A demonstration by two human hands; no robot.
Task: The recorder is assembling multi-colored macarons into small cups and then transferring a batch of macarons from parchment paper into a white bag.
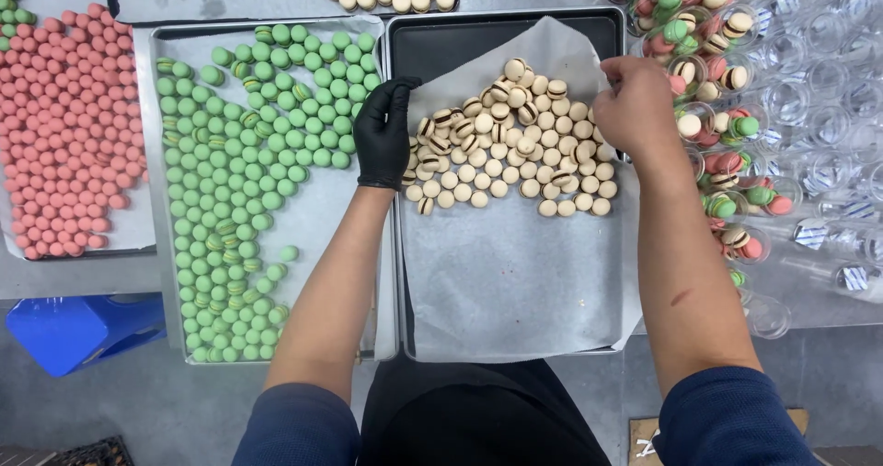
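My left hand (pixel 383 133), in a black glove, rests on the left edge of a pile of cream macarons with dark filling (pixel 515 144), fingers bent around a few of them. The pile lies on white baking paper (pixel 515 273) inside a dark tray (pixel 460 43). My right hand (pixel 635 107) is bare and grips the paper's right edge near the top, pinching it by the pile's right side.
Left of the dark tray, a metal tray (pixel 164 245) holds many green macarons (pixel 267 144). Pink macarons (pixel 69 126) lie further left. Clear plastic cups (pixel 809 107), some filled with mixed macarons (pixel 708 70), crowd the right. A blue stool (pixel 74 328) sits lower left.
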